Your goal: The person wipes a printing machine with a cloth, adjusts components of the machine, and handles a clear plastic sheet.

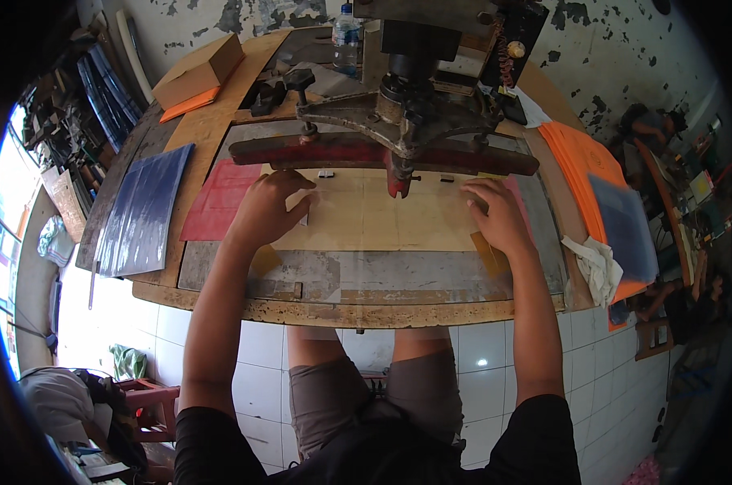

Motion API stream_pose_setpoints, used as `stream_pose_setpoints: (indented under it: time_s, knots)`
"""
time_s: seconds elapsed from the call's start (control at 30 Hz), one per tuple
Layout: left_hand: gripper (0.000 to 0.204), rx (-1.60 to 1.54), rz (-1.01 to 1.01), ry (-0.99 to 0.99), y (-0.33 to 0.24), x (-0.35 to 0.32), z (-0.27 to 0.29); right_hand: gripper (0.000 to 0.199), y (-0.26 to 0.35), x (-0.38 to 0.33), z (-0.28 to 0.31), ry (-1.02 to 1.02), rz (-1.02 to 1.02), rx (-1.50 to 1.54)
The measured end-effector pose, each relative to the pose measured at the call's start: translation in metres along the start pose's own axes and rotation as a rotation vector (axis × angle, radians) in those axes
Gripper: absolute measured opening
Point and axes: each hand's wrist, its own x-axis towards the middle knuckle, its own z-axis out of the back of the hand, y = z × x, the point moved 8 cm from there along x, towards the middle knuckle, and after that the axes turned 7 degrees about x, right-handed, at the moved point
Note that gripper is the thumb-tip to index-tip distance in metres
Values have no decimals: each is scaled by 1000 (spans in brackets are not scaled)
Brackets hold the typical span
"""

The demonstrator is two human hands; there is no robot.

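Note:
My left hand [270,207] rests over the left part of a cream board [382,218] on the press bed, its fingers curved and its thumb apart. My right hand [499,215] is at the board's right end, likewise with thumb and fingers parted. Neither hand visibly grips anything. A faint see-through sheet seems to lie over the board, but its edges are hard to make out. Small dark-and-white blocks [325,174] sit on the board near my left fingers. Just beyond both hands spans the red-and-black crossbar [333,153] of a heavy press.
Red sheets [220,202] lie left of the board. Blue clear-plastic covers [145,210] are stacked at the table's left; orange folders [588,174] and a white cloth [596,267] are at the right. A cardboard box [198,73] and water bottle [345,39] stand behind.

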Motion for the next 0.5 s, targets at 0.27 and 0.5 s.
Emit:
stream_pose_setpoints:
  time_s: [0.27,0.5]
  knots:
    - [27,70,141,100,14,-4,-7,25,4,1,1,36,4,19]
    - [36,76,93,114,14,-6,-14,25,3,2,-2,46,-7,22]
